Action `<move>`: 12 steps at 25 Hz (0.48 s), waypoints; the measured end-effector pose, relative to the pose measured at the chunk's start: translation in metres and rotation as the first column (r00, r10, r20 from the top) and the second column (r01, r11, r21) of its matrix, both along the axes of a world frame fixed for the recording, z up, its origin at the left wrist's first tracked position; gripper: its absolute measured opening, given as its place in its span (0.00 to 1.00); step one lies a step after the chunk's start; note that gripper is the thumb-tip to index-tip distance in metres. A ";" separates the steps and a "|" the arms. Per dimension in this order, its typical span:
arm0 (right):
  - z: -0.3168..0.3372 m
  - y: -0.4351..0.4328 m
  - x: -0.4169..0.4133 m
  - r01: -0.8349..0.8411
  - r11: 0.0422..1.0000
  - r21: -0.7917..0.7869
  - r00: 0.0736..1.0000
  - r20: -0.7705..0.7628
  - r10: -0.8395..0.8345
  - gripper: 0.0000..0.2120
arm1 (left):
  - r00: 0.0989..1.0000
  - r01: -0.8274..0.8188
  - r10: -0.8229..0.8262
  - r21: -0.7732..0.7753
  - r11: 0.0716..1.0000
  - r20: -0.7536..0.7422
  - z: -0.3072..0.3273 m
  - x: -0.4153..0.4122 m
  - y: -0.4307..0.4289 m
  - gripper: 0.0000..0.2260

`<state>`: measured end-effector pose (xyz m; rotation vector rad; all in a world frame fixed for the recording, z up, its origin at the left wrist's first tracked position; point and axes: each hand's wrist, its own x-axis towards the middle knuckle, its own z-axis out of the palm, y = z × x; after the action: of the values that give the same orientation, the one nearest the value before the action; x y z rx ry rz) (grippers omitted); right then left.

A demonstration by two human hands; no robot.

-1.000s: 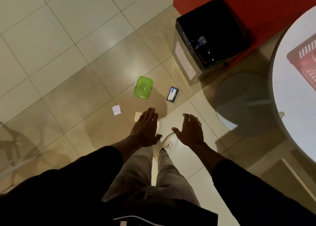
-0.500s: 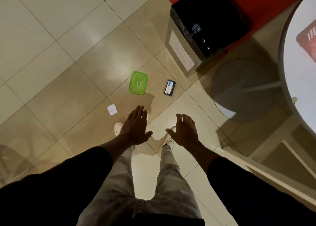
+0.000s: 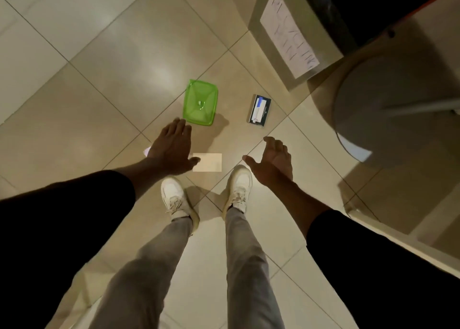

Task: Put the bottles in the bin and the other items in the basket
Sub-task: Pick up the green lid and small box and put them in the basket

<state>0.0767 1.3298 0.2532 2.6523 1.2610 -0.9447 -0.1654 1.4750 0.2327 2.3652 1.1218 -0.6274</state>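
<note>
Tiled floor holds the green tub just ahead of the empty, spread left hand, nearer than the open right hand, its long axis pointing away.

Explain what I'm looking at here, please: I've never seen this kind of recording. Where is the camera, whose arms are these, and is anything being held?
There is no machine here. A person wears a wide-angle camera on the head, so this single picture looks down past their own arms, legs and white shoes to a tiled floor.

The left hand and the right hand are both spread open and empty, reaching down toward the floor.

On the floor lie a green plastic container, just beyond the left fingertips, a small dark box with a blue and white label, a pale card between the hands, and a scrap of paper mostly hidden by the left hand.

At the top right stands the bin, with a black liner and a handwritten sheet on its side. Right of it is a round table base. No basket is in view.
</note>
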 end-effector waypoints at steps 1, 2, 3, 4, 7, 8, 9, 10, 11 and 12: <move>-0.033 0.004 0.006 -0.040 0.999 -0.004 0.999 0.017 0.040 0.39 | 1.000 -0.019 0.019 -0.003 1.000 -0.004 -0.032 0.005 0.005 0.47; -0.076 0.010 0.014 -0.079 0.997 -0.020 0.996 0.040 0.080 0.39 | 0.998 -0.055 0.055 0.011 0.998 -0.024 -0.075 0.009 0.013 0.45; -0.111 0.018 0.024 -0.093 0.996 0.000 0.993 0.068 0.093 0.40 | 0.993 -0.114 0.115 0.046 0.992 -0.004 -0.110 0.015 0.022 0.44; -0.157 0.032 0.036 -0.133 0.991 -0.023 0.987 0.091 0.135 0.41 | 0.988 -0.151 0.152 0.057 0.987 -0.018 -0.155 0.023 0.031 0.42; -0.232 0.057 0.062 -0.137 0.990 -0.023 0.977 0.159 0.139 0.42 | 0.930 -0.365 0.366 0.045 0.930 -0.040 -0.234 0.045 0.044 0.41; -0.258 0.066 0.070 -0.136 0.991 -0.002 0.976 0.170 0.134 0.43 | 0.889 -0.454 0.455 0.043 0.890 -0.046 -0.262 0.051 0.049 0.42; -0.291 0.074 0.076 -0.141 0.990 -0.007 0.975 0.175 0.140 0.44 | 0.854 -0.513 0.515 0.036 0.857 -0.072 -0.296 0.059 0.051 0.44; -0.312 0.079 0.082 -0.126 0.992 0.003 0.974 0.188 0.123 0.45 | 0.820 -0.564 0.566 0.048 0.824 -0.081 -0.320 0.064 0.054 0.47; -0.338 0.088 0.086 -0.104 0.995 0.007 0.975 0.197 0.101 0.46 | 0.784 -0.612 0.615 0.059 0.789 -0.089 -0.347 0.069 0.060 0.51; -0.341 0.091 0.091 -0.063 0.998 0.010 0.975 0.213 0.060 0.48 | 0.759 -0.640 0.643 0.065 0.766 -0.104 -0.350 0.071 0.064 0.56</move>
<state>0.1679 1.4205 -0.0877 2.6245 1.2971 -0.6236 -0.0944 1.5388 -0.1171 1.7779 1.8776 -0.4987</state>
